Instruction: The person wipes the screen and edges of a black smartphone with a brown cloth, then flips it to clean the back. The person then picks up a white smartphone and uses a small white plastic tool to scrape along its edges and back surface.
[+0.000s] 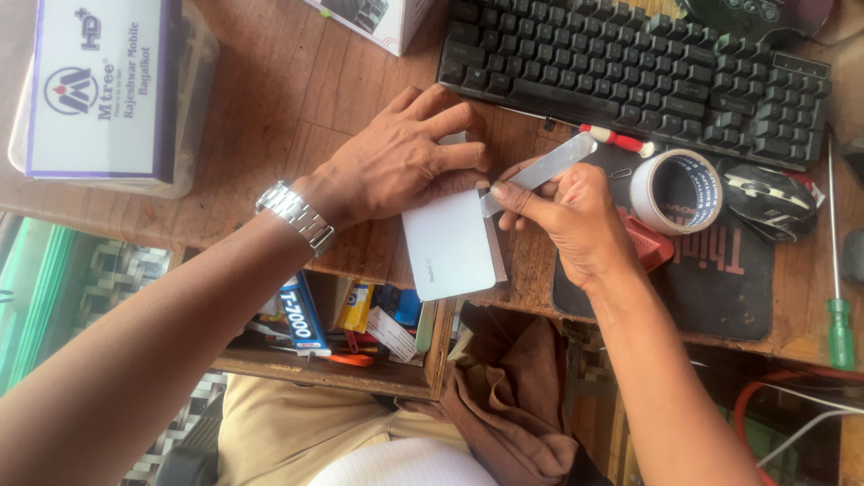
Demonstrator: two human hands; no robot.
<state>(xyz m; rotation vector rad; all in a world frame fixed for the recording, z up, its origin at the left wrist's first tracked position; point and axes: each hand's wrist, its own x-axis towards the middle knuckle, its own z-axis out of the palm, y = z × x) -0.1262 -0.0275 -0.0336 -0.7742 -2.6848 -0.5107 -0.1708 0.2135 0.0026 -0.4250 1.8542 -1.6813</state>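
- Left hand point(405, 157), centre of frame: fingers spread and pressed flat on the top end of one white phone point(448, 243), which lies back-up at the near edge of the wooden surface point(297, 99).
- Right hand point(571, 216): closed in a pinch on one thin metal pry blade point(544, 166), its tip touching the phone's right edge.
- Step, as judged: the back cover is being parted; the next move would call for a shallow, steady slide along the seam while the phone is held firm.
- Right of the hands: one tape roll point(675, 191), one mouse point(769, 200), one green-handled screwdriver point(839, 310).
- Top: one black keyboard point(630, 67).
- Lower centre: one open drawer point(351, 328).
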